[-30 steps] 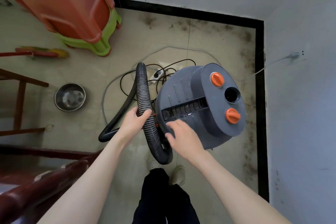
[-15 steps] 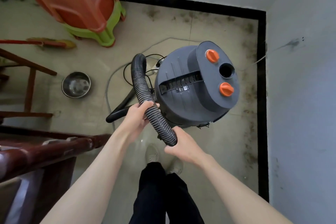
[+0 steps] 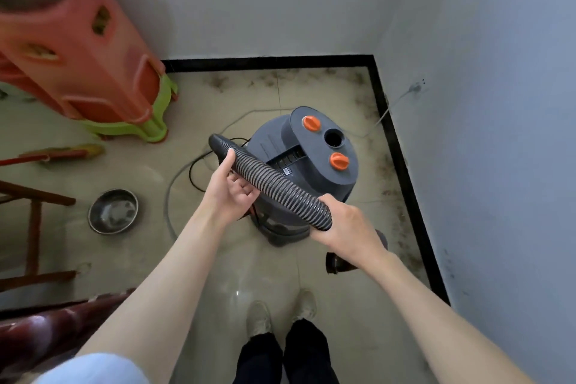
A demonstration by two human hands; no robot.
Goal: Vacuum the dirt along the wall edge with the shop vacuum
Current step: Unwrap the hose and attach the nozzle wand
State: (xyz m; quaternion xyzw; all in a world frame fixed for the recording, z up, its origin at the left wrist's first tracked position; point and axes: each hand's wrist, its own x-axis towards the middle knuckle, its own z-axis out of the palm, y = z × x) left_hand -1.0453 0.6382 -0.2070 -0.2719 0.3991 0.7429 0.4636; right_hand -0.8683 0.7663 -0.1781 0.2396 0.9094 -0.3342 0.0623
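- Ribbed black-grey plastic hose [image 3: 274, 182] runs on a slant between both hands, held up over the vacuum
- left hand [image 3: 232, 188] is palm-up under the hose's upper stretch, thumb laid along it and fingers loosely curled beneath, cradling it
- right hand [image 3: 346, 224] has its fingers wrapped round the hose's lower end, gripping it
- shop vacuum [image 3: 305, 171] is a dark grey drum standing on the floor near the room's corner, just beyond the hands; its lid carries two orange knobs [image 3: 311, 123] with a round open port between them
- dark dirt [image 3: 396, 196] speckles the beige floor tile along the black skirting [image 3: 402, 165] of both walls
- black cable loops on the floor left of the drum
- steel bowl [image 3: 113, 210] sits on the floor to the left; whether it holds anything I cannot tell
- stacked orange and green plastic stools [image 3: 93, 72] stand beyond it
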